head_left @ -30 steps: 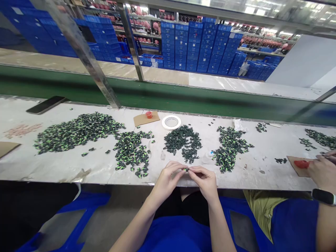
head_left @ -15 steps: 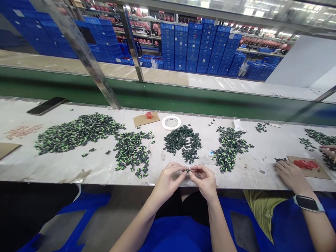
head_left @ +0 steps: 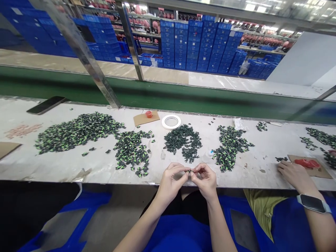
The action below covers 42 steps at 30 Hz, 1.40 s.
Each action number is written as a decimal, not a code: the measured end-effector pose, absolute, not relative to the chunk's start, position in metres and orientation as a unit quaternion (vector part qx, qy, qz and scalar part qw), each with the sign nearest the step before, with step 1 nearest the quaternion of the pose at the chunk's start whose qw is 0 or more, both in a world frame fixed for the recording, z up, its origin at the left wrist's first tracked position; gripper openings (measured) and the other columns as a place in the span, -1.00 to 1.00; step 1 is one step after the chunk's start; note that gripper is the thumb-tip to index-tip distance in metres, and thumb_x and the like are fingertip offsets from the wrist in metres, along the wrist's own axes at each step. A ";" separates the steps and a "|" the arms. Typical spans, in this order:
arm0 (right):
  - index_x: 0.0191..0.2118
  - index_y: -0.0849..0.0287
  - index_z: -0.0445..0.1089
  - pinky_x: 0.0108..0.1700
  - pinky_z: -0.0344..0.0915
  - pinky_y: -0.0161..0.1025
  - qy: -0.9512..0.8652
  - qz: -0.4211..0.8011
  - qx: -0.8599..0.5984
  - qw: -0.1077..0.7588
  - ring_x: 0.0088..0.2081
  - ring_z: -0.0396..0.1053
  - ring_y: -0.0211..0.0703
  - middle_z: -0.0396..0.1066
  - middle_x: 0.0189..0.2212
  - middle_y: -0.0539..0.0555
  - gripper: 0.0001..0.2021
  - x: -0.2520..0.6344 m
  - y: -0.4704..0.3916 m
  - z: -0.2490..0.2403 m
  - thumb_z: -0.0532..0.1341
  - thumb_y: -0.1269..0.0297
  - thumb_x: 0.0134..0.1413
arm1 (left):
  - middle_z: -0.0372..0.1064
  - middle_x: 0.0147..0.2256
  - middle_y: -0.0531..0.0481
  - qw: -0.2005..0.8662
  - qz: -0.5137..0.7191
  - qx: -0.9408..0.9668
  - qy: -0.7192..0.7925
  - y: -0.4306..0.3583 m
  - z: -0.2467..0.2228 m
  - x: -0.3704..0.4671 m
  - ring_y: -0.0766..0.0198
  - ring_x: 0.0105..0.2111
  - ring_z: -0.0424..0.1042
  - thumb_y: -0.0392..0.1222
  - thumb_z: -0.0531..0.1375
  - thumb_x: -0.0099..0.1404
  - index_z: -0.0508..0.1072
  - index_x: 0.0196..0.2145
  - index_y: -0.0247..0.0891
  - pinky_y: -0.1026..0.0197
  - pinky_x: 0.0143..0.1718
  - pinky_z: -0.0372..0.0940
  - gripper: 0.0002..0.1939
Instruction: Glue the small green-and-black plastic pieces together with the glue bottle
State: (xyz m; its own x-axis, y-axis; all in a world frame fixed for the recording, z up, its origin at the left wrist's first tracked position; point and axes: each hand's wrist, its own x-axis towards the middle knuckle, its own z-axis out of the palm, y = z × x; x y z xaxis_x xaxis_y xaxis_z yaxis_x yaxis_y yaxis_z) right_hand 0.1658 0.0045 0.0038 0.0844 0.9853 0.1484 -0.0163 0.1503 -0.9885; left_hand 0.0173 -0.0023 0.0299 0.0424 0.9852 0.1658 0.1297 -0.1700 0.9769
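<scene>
leftmost on the worktop point(head_left: 99, 169), a strip of pink bits point(head_left: 22, 130) is strewn above a cut cardboard piece point(head_left: 7, 148), and a dark phone point(head_left: 46, 105) is laid near the far edge. next, a broad heap of black-and-green pieces point(head_left: 78, 131) is spread, joined on its right by a smaller heap point(head_left: 131, 152). by the far edge, a red pot point(head_left: 148, 114) is carried on a brown card point(head_left: 141, 120), with a white tape roll point(head_left: 165, 122) set just beside it. over the near edge, a tiny dark piece point(head_left: 189, 171) is pinched between the fingertips of the left hand point(head_left: 169, 178) and the right hand point(head_left: 206, 178), which are brought together. beyond them a pile of dark pieces point(head_left: 178, 138) is gathered; to its right, another black-and-green heap point(head_left: 228, 147) is seen. farther right, a co-worker's hand point(head_left: 296, 175) is rested near a red item point(head_left: 306, 163) on cardboard.
</scene>
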 end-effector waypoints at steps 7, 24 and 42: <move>-0.42 0.13 0.45 -0.42 0.38 -0.27 -0.554 0.400 -0.480 0.550 -0.48 0.39 -0.20 0.44 -0.51 0.02 -0.89 0.183 -0.005 0.017 0.34 0.25 -0.10 | 0.53 -0.29 -0.05 0.453 0.404 0.669 0.430 0.004 0.029 0.010 0.16 -0.21 0.48 -0.16 0.22 0.25 0.50 -0.06 -0.15 0.07 0.00 0.27 -0.71; -0.15 0.13 0.43 0.12 0.05 0.24 -0.623 0.024 -0.648 0.437 0.13 0.07 0.27 0.44 -0.11 0.25 -0.50 0.224 0.036 -0.008 0.30 -0.15 -0.10 | 0.53 -0.35 -0.16 0.028 0.350 0.614 0.707 0.056 0.000 -0.076 -0.12 -0.15 0.29 -0.22 0.15 0.24 0.55 -0.47 -0.14 -0.22 -0.04 -0.03 -0.80; -0.39 0.17 0.45 -0.47 0.23 -0.28 -0.485 0.325 -0.534 0.612 -0.50 0.32 -0.18 0.42 -0.52 0.01 -0.73 0.197 0.014 0.010 0.34 0.07 -0.14 | 0.56 -0.29 -0.02 0.296 0.388 0.691 0.533 0.029 -0.012 -0.003 0.02 -0.10 0.39 -0.17 0.35 0.10 0.59 -0.39 -0.07 -0.08 0.01 0.09 -0.94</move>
